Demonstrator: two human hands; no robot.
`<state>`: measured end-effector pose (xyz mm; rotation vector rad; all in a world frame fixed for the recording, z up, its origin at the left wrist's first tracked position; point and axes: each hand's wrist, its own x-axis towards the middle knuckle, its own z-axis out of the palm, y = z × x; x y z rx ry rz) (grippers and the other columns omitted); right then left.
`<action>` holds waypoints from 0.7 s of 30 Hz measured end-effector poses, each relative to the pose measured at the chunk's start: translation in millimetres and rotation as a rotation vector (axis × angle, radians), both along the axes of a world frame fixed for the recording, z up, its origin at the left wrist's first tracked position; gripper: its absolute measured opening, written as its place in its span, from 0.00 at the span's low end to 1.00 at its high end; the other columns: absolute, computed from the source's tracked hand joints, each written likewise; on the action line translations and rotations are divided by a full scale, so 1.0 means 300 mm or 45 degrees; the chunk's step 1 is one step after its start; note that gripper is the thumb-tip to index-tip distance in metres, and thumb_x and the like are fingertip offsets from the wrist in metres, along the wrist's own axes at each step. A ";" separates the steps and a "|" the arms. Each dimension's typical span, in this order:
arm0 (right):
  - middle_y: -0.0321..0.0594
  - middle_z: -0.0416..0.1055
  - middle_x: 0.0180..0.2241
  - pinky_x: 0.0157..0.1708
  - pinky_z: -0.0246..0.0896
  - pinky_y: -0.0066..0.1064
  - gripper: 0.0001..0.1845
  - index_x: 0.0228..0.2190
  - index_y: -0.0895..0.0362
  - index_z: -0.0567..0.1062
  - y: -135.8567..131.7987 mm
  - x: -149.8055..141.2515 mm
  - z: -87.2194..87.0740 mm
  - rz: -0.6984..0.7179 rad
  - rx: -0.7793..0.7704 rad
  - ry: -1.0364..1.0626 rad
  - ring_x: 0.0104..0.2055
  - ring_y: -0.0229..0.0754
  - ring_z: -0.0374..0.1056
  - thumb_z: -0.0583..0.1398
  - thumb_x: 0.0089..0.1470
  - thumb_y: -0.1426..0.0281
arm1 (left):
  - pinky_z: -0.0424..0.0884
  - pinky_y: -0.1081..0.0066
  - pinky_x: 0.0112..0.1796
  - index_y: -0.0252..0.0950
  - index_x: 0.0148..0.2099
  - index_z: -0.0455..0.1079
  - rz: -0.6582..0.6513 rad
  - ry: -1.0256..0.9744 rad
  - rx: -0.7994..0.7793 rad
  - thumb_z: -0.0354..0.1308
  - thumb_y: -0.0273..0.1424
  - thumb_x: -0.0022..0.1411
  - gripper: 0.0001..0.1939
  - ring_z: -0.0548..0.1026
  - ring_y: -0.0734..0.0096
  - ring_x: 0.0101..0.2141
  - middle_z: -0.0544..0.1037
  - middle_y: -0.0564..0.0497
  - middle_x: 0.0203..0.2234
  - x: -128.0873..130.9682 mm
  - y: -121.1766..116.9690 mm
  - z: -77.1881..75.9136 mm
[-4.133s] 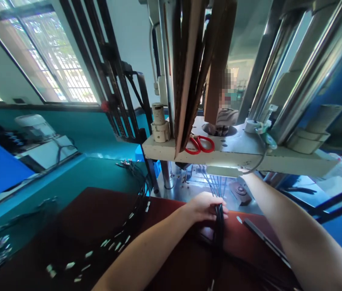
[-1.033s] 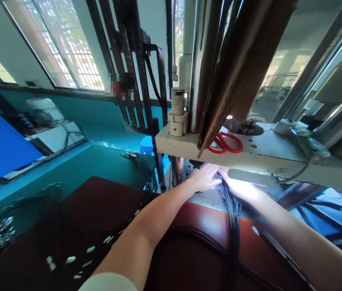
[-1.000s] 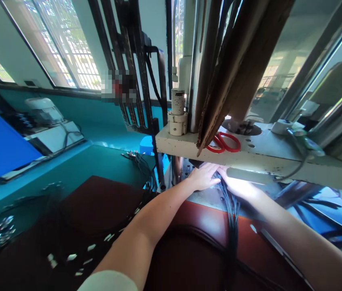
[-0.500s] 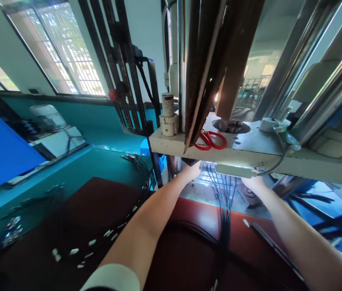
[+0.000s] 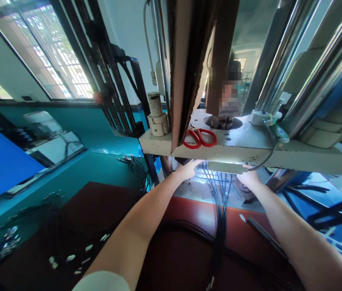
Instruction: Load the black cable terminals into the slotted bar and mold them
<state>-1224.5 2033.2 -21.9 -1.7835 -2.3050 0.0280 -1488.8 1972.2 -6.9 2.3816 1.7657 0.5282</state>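
Observation:
Both my arms reach under the pale plate of a machine. My left hand (image 5: 187, 170) is at the left end of a brightly lit metal bed (image 5: 193, 189), with its fingertips mostly hidden by the plate. On the other side, my right hand (image 5: 248, 177) is beside the right end of the bed, its fingers also hidden behind the plate edge and a small light bar (image 5: 224, 167). Between the hands, several thin black cables (image 5: 219, 192) fan out of the lit gap and gather into one bundle toward me. Whether either hand grips anything is hidden.
Red-handled scissors (image 5: 199, 138) lie on the machine plate (image 5: 246, 150). A dark flat bar (image 5: 264, 232) rests on the reddish-brown table (image 5: 186, 206), right of the cables. More cables with connectors (image 5: 133, 159) lie left. A blurred person (image 5: 230, 95) is behind the machine.
My view has shifted slightly, so the machine appears further left. A person now shows behind it. Both hands stay under the plate at the ends of the lit bed.

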 end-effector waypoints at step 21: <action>0.50 0.66 0.47 0.49 0.58 0.36 0.24 0.43 0.63 0.70 -0.106 0.035 0.034 0.164 0.226 0.069 0.52 0.46 0.59 0.49 0.43 0.85 | 0.59 0.61 0.53 0.36 0.61 0.52 0.126 0.067 0.025 0.47 0.17 0.47 0.37 0.58 0.57 0.56 0.59 0.41 0.56 0.060 -0.105 0.053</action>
